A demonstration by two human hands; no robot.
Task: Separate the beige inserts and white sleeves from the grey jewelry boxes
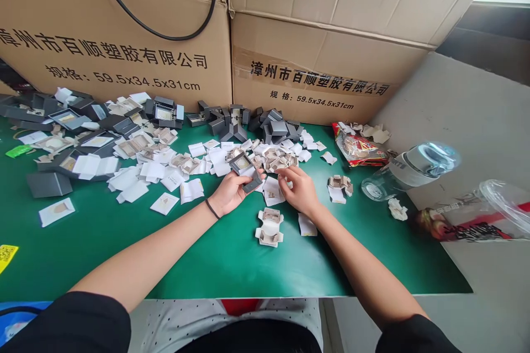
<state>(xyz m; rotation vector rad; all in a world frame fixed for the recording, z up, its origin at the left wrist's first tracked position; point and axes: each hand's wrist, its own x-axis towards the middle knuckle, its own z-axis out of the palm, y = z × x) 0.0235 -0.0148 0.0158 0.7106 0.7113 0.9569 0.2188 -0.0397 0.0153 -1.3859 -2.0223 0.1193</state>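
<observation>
My left hand point(228, 192) is closed around a small dark grey box point(245, 165) with its lid open. A pale lining shows inside the box. Just right of it, my right hand point(298, 190) hovers with fingers bent together; whatever they may pinch is hidden. A white paper piece point(272, 193) lies beneath its fingertips. Nearer to me, an unfolded cardboard insert point(270, 227) rests on the green table, and a small white slip point(307, 225) is partly under my right wrist.
Loose white papers and inserts point(136, 174) spread across the green table point(199, 265). Dark grey boxes point(165, 112) are heaped behind them, before large cartons point(124, 27). On the right are a red snack bag point(360, 149), a clear bottle point(408, 171) and a plastic cup point(484, 212).
</observation>
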